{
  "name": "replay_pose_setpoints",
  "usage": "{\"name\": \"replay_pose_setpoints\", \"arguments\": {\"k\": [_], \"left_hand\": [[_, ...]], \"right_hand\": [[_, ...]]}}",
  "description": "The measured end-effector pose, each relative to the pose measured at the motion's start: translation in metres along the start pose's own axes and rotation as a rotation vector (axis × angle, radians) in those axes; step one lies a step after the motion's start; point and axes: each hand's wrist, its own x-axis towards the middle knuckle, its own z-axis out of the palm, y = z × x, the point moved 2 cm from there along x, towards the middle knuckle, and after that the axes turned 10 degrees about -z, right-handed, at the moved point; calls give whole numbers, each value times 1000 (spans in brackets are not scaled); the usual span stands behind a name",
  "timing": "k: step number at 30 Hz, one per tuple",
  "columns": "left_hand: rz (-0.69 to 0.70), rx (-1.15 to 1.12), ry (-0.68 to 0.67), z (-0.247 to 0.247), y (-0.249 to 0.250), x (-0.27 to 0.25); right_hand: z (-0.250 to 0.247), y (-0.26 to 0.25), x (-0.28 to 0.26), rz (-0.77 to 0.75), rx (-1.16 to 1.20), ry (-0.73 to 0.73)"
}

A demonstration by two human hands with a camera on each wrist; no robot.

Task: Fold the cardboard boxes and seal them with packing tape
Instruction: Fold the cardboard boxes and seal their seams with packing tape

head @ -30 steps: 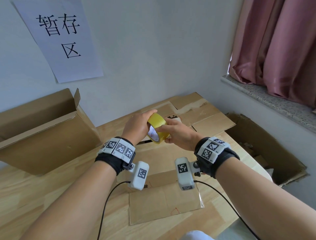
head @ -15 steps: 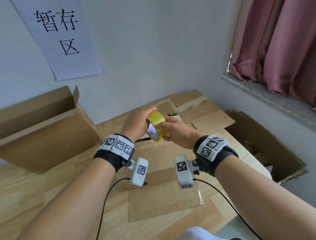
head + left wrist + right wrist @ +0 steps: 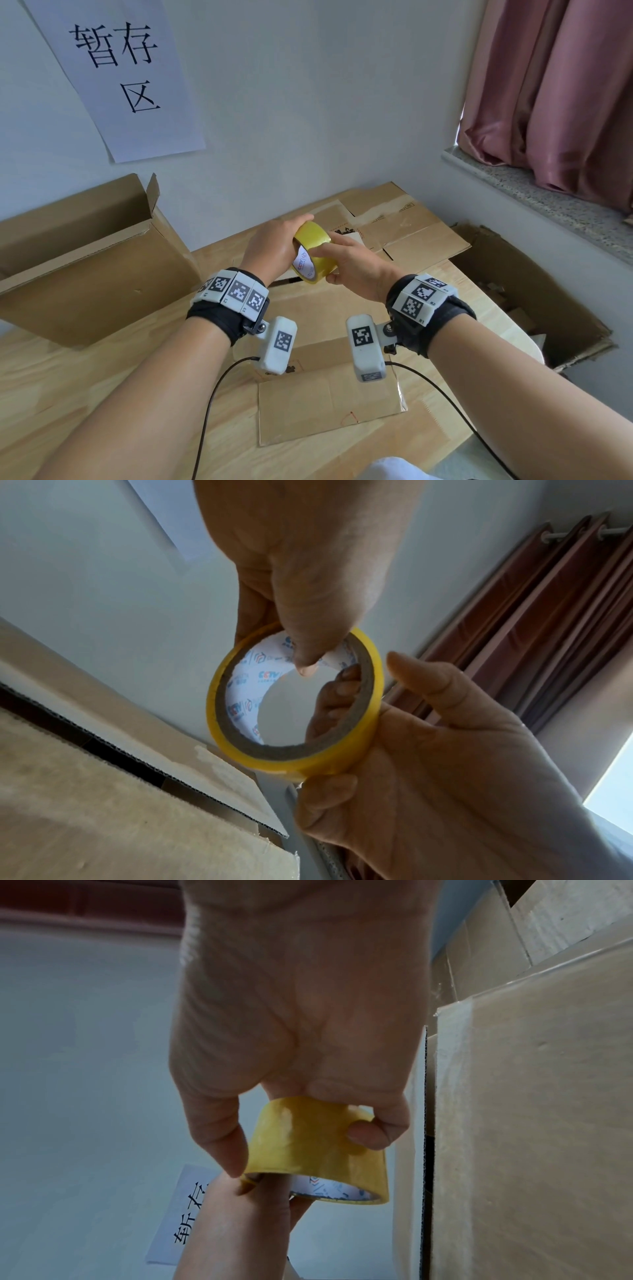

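Tape roll held in the air above the surface, both hands curled round it: left hand thumb inside the core, right hand fingers pinching the outer band. No strip drawn yet. Flat cardboard below appears unfolded; folding and sealing judged outstanding

A white paper sign with black characters hangs on the wall; pink curtains drape over a stone windowsill
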Motion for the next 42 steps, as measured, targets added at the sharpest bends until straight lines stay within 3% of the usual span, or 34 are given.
{"name": "replay_pose_setpoints", "arguments": {"k": [25,28,32,36,42], "left_hand": [[17,18,23,-2,7,5],[-12,-295,-13,-3,2,10],[-160,-549,101,-3,-4,8],[-226,-732,-132,13,10,-2],[-296,-1017,-208,24,17,-2]], "right_hand": [[-3,-8,-4,-4,65,59],[-9,-7,-4,6,201,88],[-24,-7,-3,-22,345,201],[-25,-5,1,-89,293,215],[-28,0,2,-181,282,262]]}}
